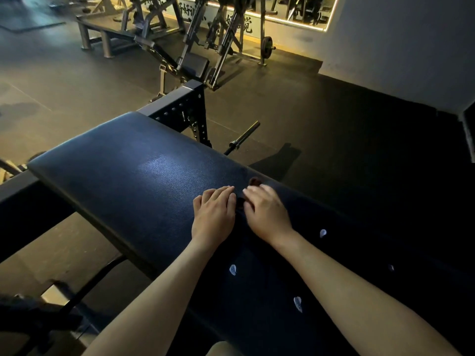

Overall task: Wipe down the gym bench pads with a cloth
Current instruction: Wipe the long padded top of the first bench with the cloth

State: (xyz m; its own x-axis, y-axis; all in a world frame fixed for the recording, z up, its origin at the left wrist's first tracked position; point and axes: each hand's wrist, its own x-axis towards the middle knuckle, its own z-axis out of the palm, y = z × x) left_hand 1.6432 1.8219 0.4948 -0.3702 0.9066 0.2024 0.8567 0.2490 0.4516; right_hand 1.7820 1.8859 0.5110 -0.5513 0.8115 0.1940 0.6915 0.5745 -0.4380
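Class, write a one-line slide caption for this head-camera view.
Left hand and right hand rest at the edge of a dark patterned cloth spread on the black bench pad.

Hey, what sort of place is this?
Most likely a gym's free-weights area: a black bench pad in front, plate-loaded machines behind it, and a barbell lying on the rubber floor.

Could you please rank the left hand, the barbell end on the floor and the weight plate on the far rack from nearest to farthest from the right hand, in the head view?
1. left hand, close beside the right hand on the bench pad.
2. barbell end, on the floor beyond the pad.
3. weight plate, farthest, at the back of the room.
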